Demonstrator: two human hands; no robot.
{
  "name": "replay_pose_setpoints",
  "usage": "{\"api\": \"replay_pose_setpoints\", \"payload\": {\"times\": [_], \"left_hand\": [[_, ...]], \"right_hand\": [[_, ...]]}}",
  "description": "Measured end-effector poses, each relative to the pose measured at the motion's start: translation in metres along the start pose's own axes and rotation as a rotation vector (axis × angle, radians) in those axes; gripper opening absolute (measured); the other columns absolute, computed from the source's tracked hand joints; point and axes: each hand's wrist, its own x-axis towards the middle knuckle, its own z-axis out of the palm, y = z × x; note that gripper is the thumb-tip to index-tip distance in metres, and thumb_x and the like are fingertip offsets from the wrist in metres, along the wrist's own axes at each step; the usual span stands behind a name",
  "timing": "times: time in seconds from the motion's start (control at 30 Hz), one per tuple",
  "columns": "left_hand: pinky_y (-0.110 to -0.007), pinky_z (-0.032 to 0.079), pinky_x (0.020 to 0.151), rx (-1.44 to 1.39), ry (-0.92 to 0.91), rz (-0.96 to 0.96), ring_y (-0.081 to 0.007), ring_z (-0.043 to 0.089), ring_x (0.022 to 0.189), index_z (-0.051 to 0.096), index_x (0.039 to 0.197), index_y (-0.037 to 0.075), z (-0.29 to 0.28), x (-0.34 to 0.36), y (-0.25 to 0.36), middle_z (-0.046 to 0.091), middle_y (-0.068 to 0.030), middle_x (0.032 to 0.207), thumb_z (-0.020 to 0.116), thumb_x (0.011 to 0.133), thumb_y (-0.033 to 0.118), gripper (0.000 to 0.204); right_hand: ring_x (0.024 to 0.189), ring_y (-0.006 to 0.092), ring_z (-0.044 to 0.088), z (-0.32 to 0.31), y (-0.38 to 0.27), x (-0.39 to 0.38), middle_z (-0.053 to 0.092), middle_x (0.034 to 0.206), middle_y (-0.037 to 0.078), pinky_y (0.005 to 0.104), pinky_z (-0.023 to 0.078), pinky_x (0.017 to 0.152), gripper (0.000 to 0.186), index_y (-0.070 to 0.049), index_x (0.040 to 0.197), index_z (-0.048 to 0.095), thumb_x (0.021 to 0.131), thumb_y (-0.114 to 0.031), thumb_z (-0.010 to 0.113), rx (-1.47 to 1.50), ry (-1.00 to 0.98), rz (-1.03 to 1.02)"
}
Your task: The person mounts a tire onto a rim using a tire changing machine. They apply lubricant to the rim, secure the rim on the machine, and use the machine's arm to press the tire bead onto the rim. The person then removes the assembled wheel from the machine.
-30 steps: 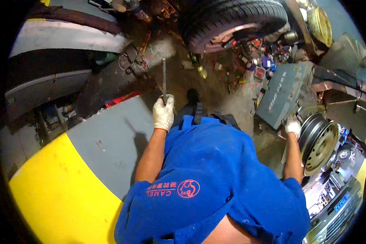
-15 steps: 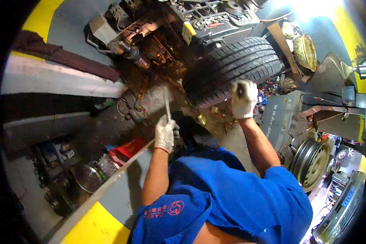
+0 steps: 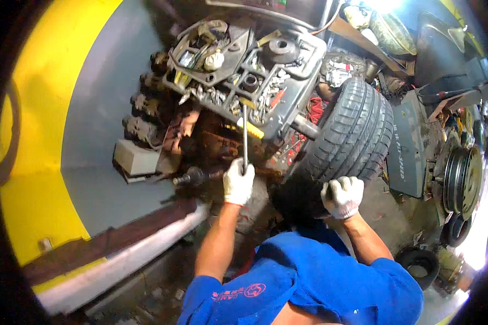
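Observation:
My left hand [image 3: 238, 182], in a white knit glove, is closed around a long slim steel bar [image 3: 245, 138]. The bar points away from me, its far end overlapping the edge of a grey metal tray-topped machine [image 3: 287, 116]. At my right, the gloved right hand [image 3: 343, 197] has its fingers curled against the near edge of a black tyre [image 3: 350, 132]. This tyre stands upright on its tread, and its side toward my left is in shadow. The right fingertips are partly hidden.
Small parts and clips fill the machine's tray; a round metal piece [image 3: 282, 47] sits there. Left lie greasy metal parts [image 3: 141, 130] and a white-and-brown beam [image 3: 146, 244]. On the right are a grey panel [image 3: 406, 146], a wheel rim [image 3: 466, 179] and another tyre [image 3: 419, 265].
My view has swung left and forward, bringing the machine's tray closer. The tyre has come along with my right hand, while the bar in my left hand now reaches the tray's edge.

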Motion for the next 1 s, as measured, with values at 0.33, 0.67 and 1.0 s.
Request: {"api": "replay_pose_setpoints", "payload": {"times": [0.33,0.67,1.0], "left_hand": [[-0.05,0.054,0.083,0.425,-0.111,0.179,-0.0394,0.07,0.092,0.061,0.127,0.017,-0.008,0.219,0.0,0.073,-0.0177,0.097,0.065,0.088,0.031,0.042],[-0.048,0.051,0.091,0.303,-0.028,0.304,-0.0386,0.063,0.108,0.063,0.121,0.01,0.008,0.286,-0.02,0.064,-0.0174,0.118,0.064,0.091,0.026,0.034],[-0.05,0.052,0.082,0.271,0.181,0.604,-0.0371,0.062,0.093,0.066,0.107,0.01,0.021,0.273,-0.049,0.06,-0.0151,0.099,0.068,0.081,0.021,0.028]], "right_hand": [[0.064,0.028,0.051,0.01,-0.013,0.007,0.05,0.07,0.006,0.0429,0.038,0.063,0.023,-0.016,0.072,0.056,0.066,-0.02,0.077,-0.091,0.021,0.047],[0.069,0.0331,0.049,0.014,-0.027,0.037,0.047,0.07,0.012,0.0457,0.037,0.066,0.019,-0.01,0.071,0.051,0.065,-0.017,0.068,-0.285,0.022,0.194],[0.083,0.0371,0.051,0.016,-0.004,0.072,0.051,0.084,0.016,0.0486,0.039,0.074,0.016,-0.008,0.08,0.052,0.072,-0.015,0.064,-0.526,-0.121,0.381]]}}
